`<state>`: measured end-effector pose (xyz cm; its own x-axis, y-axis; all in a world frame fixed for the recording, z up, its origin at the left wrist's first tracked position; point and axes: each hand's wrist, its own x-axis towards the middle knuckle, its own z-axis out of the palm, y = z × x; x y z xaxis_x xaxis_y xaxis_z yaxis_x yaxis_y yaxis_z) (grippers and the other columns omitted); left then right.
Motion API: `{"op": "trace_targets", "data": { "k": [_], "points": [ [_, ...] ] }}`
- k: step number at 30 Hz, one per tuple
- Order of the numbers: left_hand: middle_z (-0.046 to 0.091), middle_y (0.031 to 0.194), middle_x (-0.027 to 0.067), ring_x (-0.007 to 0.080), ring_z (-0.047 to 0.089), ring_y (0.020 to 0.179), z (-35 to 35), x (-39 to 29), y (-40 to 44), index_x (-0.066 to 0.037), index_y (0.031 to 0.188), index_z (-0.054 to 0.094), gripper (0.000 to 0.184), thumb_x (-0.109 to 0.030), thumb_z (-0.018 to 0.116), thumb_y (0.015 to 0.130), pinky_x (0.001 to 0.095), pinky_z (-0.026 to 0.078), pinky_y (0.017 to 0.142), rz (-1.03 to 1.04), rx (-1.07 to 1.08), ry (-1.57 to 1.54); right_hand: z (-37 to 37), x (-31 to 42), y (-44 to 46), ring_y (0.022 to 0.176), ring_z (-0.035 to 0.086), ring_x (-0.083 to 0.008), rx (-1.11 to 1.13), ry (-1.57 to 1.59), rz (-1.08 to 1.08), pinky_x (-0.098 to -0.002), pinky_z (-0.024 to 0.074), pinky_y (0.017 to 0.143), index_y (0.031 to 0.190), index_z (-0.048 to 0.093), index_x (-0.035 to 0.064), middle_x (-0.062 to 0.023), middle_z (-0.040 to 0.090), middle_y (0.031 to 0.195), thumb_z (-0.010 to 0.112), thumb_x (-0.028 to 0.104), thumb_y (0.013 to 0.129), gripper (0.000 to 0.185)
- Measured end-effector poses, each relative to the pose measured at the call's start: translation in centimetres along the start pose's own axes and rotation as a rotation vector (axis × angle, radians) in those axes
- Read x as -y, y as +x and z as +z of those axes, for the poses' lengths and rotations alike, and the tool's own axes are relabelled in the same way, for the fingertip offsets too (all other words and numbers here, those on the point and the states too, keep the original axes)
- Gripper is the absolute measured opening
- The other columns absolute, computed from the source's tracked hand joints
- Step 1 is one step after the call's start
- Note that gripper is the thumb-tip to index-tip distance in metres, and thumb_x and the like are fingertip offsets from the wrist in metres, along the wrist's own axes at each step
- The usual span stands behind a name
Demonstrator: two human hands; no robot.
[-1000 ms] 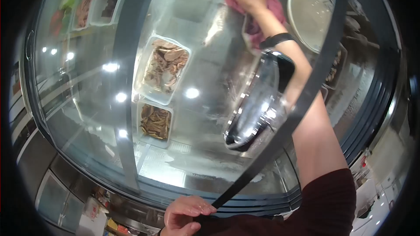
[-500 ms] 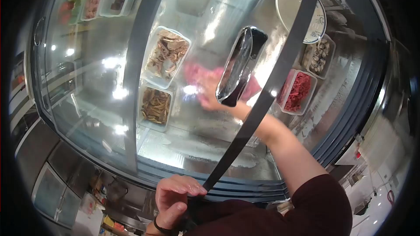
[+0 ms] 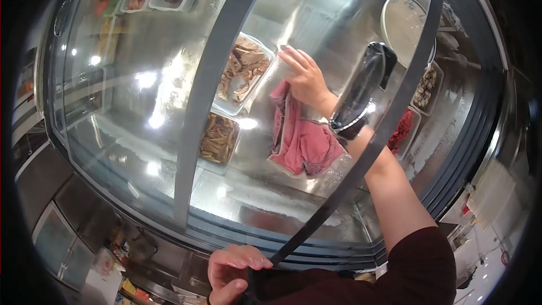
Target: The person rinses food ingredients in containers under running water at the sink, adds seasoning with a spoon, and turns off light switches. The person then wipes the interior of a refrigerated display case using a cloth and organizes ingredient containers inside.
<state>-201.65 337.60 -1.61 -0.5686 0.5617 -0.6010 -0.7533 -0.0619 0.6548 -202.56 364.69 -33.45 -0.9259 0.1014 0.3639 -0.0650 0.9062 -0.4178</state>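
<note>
Inside a glass-covered metal case, my right hand [image 3: 305,79] reaches with fingers stretched out toward the edge of a clear tub of pale brown sliced food [image 3: 247,68]. Whether the fingertips touch the tub, I cannot tell. A crumpled pink cloth [image 3: 307,149] lies on the metal floor below that hand, one end close under the palm. At the near rim my left hand [image 3: 234,271] is loosely curled, with a gap between thumb and fingers. Its fingertips are by the lower end of a dark glass frame bar [image 3: 322,209].
A tub of brown strips [image 3: 219,138] stands left of the cloth. To the right are a large white bowl [image 3: 403,25], a tub of grey-white pieces [image 3: 427,87] and a tub of red meat [image 3: 403,133]. A dark, shiny shape [image 3: 364,87] covers part of my right wrist.
My right hand has come off the pink cloth and moved up toward the tub. The cloth now lies spread and crumpled. The view has shifted, and the left hand stays by the frame bar.
</note>
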Motion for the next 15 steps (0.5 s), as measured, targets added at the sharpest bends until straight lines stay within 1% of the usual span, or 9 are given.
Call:
{"op": "trace_targets", "data": {
  "k": [3,6,7,9,10,11,12,13,15],
  "points": [
    [0.051,0.090,0.0144,0.0262,0.049,0.081,-0.8,-0.1,0.6,-0.002,0.098,0.045,0.028,-0.015,0.057,0.077,0.0407,0.042,0.074,0.027,-0.023,-0.010,1.8,0.9,4.8,0.103,0.049,-0.0318,-0.154,0.302,0.574,-0.0387,0.0425,0.082,0.090,0.054,0.0059,-0.0133,0.055,0.102,0.055,0.023,0.072,0.025],
    [0.051,0.090,0.0146,0.0265,0.049,0.081,-1.0,-0.1,0.9,-0.003,0.099,0.045,0.029,-0.016,0.057,0.077,0.0408,0.041,0.074,0.004,-0.029,0.010,1.9,0.8,8.1,0.088,0.056,-0.0326,0.241,0.190,0.621,-0.0395,0.0454,0.073,0.080,0.055,0.0050,-0.0127,0.059,0.091,0.051,0.025,0.077,0.021],
    [0.051,0.090,0.0147,0.0266,0.049,0.081,-1.0,-0.2,0.8,-0.002,0.099,0.045,0.029,-0.016,0.057,0.077,0.0406,0.041,0.074,-0.007,-0.029,0.007,1.8,0.5,8.1,0.081,0.058,-0.0329,0.269,0.117,0.586,-0.0417,0.0462,0.070,0.074,0.055,0.0048,-0.0145,0.060,0.086,0.048,0.023,0.079,0.020],
    [0.051,0.091,0.0149,0.0269,0.049,0.082,-1.0,-0.4,0.8,-0.002,0.100,0.045,0.029,-0.016,0.056,0.077,0.0404,0.041,0.075,-0.017,-0.028,-0.005,0.9,-0.8,6.2,0.080,0.055,-0.0336,0.180,0.098,0.707,-0.0418,0.0434,0.068,0.081,0.056,0.0062,-0.0160,0.057,0.085,0.049,0.021,0.079,0.017],
    [0.051,0.091,0.0147,0.0266,0.049,0.082,-0.9,-0.6,0.8,-0.002,0.100,0.045,0.029,-0.015,0.056,0.077,0.0401,0.041,0.075,-0.016,-0.020,-0.007,-0.7,-1.4,4.7,0.078,0.055,-0.0341,0.121,0.112,0.820,-0.0413,0.0433,0.067,0.080,0.056,0.0050,-0.0169,0.057,0.082,0.049,0.019,0.079,0.016],
    [0.051,0.092,0.0146,0.0264,0.050,0.082,-0.9,-0.7,0.9,-0.002,0.101,0.045,0.029,-0.015,0.056,0.078,0.0398,0.041,0.075,-0.012,-0.011,-0.011,-1.6,-2.9,2.1,0.075,0.056,-0.0342,0.022,0.119,0.819,-0.0405,0.0434,0.065,0.083,0.056,0.0044,-0.0169,0.057,0.080,0.049,0.017,0.079,0.016],
    [0.051,0.092,0.0145,0.0262,0.050,0.082,-0.8,-0.8,1.0,-0.002,0.101,0.045,0.029,-0.015,0.056,0.078,0.0395,0.041,0.076,-0.009,-0.001,-0.015,-2.8,-4.0,-0.1,0.071,0.058,-0.0312,-0.084,0.165,0.853,-0.0380,0.0440,0.062,0.087,0.057,0.0037,-0.0168,0.058,0.080,0.050,0.015,0.079,0.016],
    [0.051,0.088,0.0135,0.0257,0.051,0.078,-0.7,-0.6,0.9,-0.002,0.098,0.045,0.029,-0.015,0.057,0.075,0.0388,0.042,0.072,0.014,-0.031,-0.011,-4.4,-4.9,-2.2,0.075,0.056,-0.0315,-0.160,0.170,0.905,-0.0386,0.0427,0.065,0.090,0.057,0.0041,-0.0170,0.057,0.084,0.050,0.016,0.078,0.018],
    [0.051,0.080,0.0116,0.0248,0.052,0.069,-0.8,0.3,0.9,-0.003,0.091,0.045,0.029,-0.016,0.060,0.070,0.0372,0.044,0.065,0.055,-0.085,0.001,-6.9,-4.7,-5.7,0.082,0.053,-0.0321,-0.243,0.145,1.005,-0.0396,0.0400,0.071,0.095,0.055,0.0048,-0.0175,0.054,0.091,0.052,0.020,0.077,0.024]
  ]
}}
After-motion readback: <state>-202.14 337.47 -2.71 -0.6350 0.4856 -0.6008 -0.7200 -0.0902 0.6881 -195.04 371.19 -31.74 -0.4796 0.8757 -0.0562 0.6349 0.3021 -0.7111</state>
